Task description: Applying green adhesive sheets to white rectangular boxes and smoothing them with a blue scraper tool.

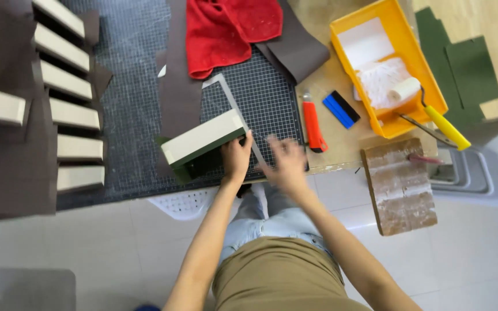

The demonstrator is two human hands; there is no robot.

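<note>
My left hand (pixel 236 159) grips the near end of a cream box (pixel 202 138) with a dark green paper-covered side, held tilted on the gridded cutting mat (pixel 260 92). My right hand (pixel 285 163) hovers blurred over the mat's front edge just right of the box, fingers spread, holding nothing. A metal ruler (pixel 233 103) lies on the mat beside the box. A red utility knife (pixel 313 126) rests just right of my right hand.
Several cream boxes (pixel 70 115) stand in a row on brown paper at left. A red cloth (pixel 226 29) lies at the back. A yellow tray (pixel 384 63) holds a paint roller; a blue scraper (pixel 341 109) and a wooden board (pixel 400 185) lie at right.
</note>
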